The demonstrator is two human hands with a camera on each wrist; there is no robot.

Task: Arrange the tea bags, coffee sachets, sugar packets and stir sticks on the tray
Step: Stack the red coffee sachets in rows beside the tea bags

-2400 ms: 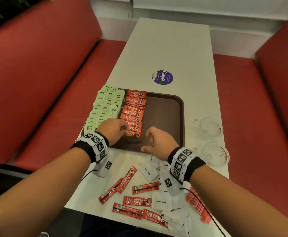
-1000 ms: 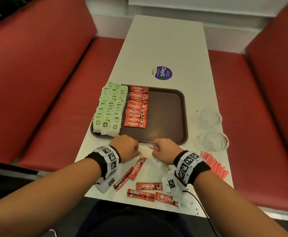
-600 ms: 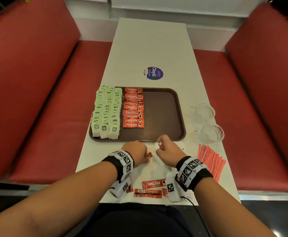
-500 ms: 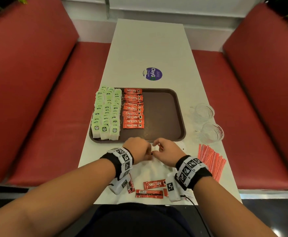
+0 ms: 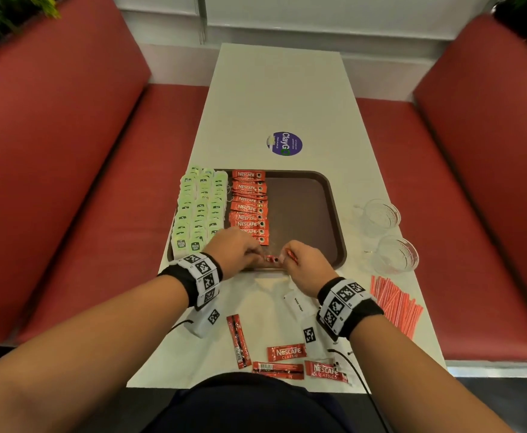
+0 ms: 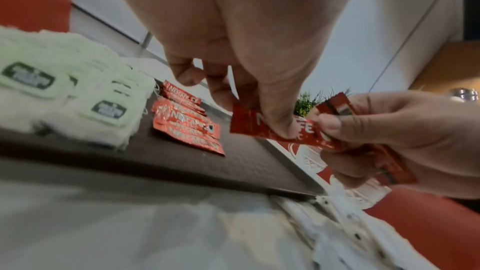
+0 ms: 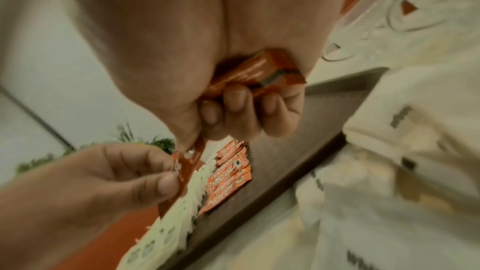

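Observation:
A brown tray (image 5: 306, 210) holds rows of green tea bags (image 5: 199, 210) on its left and a column of red coffee sachets (image 5: 249, 207) beside them. Both hands meet over the tray's near rim. My left hand (image 5: 256, 253) pinches one red sachet (image 6: 249, 124) between thumb and fingers. My right hand (image 5: 284, 257) grips a small bundle of sachets (image 7: 262, 73) in its curled fingers, and its thumb and forefinger touch the far end of that same single sachet. Loose sachets (image 5: 285, 353), white sugar packets (image 5: 299, 304) and red stir sticks (image 5: 395, 304) lie on the table.
Two clear glass cups (image 5: 381, 214) (image 5: 396, 254) stand right of the tray. A purple round sticker (image 5: 284, 143) sits on the white table (image 5: 274, 98) beyond it. Red bench seats (image 5: 68, 182) flank both sides. The tray's right half is bare.
Both hands drew back from the tray to the table in front of it and took up sachets. They have now moved forward together over the tray's near rim.

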